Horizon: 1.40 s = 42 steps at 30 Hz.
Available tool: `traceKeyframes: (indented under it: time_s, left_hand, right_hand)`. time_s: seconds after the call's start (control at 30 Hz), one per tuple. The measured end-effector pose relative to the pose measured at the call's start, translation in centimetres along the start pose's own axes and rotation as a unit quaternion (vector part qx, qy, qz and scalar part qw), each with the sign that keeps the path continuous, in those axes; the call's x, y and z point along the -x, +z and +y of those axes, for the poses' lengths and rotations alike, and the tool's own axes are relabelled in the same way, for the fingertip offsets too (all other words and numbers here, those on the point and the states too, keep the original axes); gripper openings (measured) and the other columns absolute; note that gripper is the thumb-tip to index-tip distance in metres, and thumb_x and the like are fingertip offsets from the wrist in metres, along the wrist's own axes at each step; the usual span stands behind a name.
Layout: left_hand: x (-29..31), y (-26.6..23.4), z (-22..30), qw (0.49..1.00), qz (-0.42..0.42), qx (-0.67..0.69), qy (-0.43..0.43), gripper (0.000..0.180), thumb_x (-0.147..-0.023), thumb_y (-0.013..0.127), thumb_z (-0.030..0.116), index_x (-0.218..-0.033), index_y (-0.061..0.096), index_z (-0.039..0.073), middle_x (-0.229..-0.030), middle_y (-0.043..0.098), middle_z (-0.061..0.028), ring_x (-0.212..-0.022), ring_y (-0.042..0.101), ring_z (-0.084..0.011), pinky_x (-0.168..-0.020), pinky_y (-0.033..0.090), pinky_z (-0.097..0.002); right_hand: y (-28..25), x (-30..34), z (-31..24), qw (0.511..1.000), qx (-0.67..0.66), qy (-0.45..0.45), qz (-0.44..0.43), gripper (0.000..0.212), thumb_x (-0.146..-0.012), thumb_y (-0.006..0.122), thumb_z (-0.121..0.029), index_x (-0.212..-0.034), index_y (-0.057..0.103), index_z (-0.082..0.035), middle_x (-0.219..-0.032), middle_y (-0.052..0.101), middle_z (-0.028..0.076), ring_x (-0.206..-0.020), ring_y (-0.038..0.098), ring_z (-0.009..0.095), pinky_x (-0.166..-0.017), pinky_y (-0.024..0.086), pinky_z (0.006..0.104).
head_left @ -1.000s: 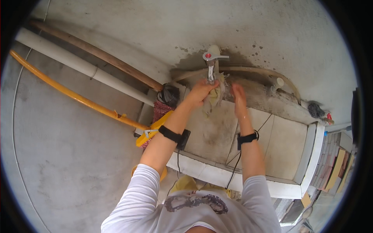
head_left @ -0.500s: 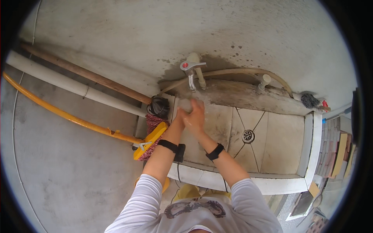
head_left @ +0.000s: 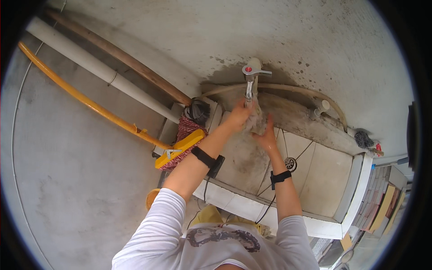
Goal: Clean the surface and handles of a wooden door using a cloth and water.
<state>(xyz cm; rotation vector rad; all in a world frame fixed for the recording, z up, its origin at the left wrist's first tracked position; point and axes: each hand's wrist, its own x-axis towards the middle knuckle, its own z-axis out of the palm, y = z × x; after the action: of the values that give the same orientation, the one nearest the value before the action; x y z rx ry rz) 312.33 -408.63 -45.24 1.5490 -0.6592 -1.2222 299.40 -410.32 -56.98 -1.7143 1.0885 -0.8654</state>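
Note:
Water runs from a metal tap (head_left: 250,81) with a red-marked lever on the wall. Just under its spout is my left hand (head_left: 240,116), its fingers curled together. A pale, see-through blur (head_left: 255,118) lies between my hands; whether it is splashing water or a clear thing in my left hand's grip, I cannot tell. To its right, my right hand (head_left: 267,135) is held with thumb and fingers apart, lower than the left. Both hands are over the tiled sink (head_left: 310,175), and black bands circle both forearms.
Left of the sink lean a yellow broom (head_left: 182,148) with a red-and-white mop head, a wooden pole (head_left: 121,56) and a white pipe (head_left: 85,58). A drain (head_left: 290,164) sits in the basin. A hose (head_left: 306,90) runs along the wall; a dark scouring pad (head_left: 362,139) lies on the ledge.
My hands have come apart from being clasped together. The left has risen to the tap's spout, while the right has moved to the right with its fingers spread. The view has shifted.

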Motion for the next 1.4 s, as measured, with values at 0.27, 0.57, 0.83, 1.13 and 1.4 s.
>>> traceKeyframes:
  time_s: [0.27,0.57,0.83,1.13,1.4]
  left_hand:
    - [-0.5,-6.6,-2.6,0.978,0.005,0.196,-0.072,0.041,-0.082,0.052,0.018,-0.118,0.038,0.004,-0.114,0.048,-0.0109,-0.1,0.05,-0.0227,-0.084,0.043,-0.0396]
    - [0.7,-5.2,-3.2,0.756,0.025,0.407,-0.513,0.06,-0.076,0.056,0.044,-0.122,0.038,0.011,-0.13,0.034,-0.0142,-0.114,0.038,-0.0287,-0.094,0.027,-0.0532]
    - [1.1,-1.8,-4.5,0.847,-0.115,0.463,-0.233,0.049,-0.082,0.046,0.033,-0.121,0.038,0.004,-0.123,0.039,-0.0167,-0.108,0.043,-0.0358,-0.092,0.035,-0.0486]
    - [5.5,0.2,-1.8,0.725,-0.226,0.607,-0.234,0.052,-0.08,0.044,0.028,-0.124,0.031,0.002,-0.121,0.036,-0.024,-0.11,0.039,-0.0397,-0.09,0.038,-0.0493]
    - [4.9,-3.3,-3.3,0.879,-0.242,0.321,-0.257,0.048,-0.078,0.057,0.026,-0.117,0.039,0.005,-0.106,0.051,-0.0177,-0.092,0.052,-0.0303,-0.072,0.046,-0.0321]
  right_hand:
    - [3.4,-3.1,-2.0,0.96,-0.207,0.086,-0.166,0.07,-0.054,0.071,-0.006,-0.115,0.04,0.006,-0.107,0.052,0.015,-0.097,0.051,0.025,-0.082,0.041,0.0334]
    - [2.1,-1.4,-4.4,0.972,0.198,-0.108,-0.065,0.052,-0.056,0.06,0.002,-0.105,0.045,0.002,-0.107,0.046,0.029,-0.099,0.046,0.042,-0.079,0.042,0.0407]
    - [-6.6,-1.0,-7.6,0.916,-0.366,-0.06,-0.15,0.079,-0.069,0.065,-0.023,-0.132,0.021,-0.006,-0.13,0.029,0.022,-0.115,0.038,0.03,-0.097,0.03,0.0416]
    - [-0.6,-2.5,-4.7,0.655,-0.735,0.086,-0.153,0.065,-0.082,0.048,-0.048,-0.13,0.028,-0.009,-0.126,0.037,0.014,-0.115,0.039,0.025,-0.096,0.032,0.0368]
    - [-0.8,-6.2,-5.0,0.85,-0.466,0.216,-0.117,0.036,-0.073,0.056,-0.008,-0.107,0.046,-0.003,-0.101,0.055,0.01,-0.086,0.054,0.018,-0.073,0.045,0.0304]
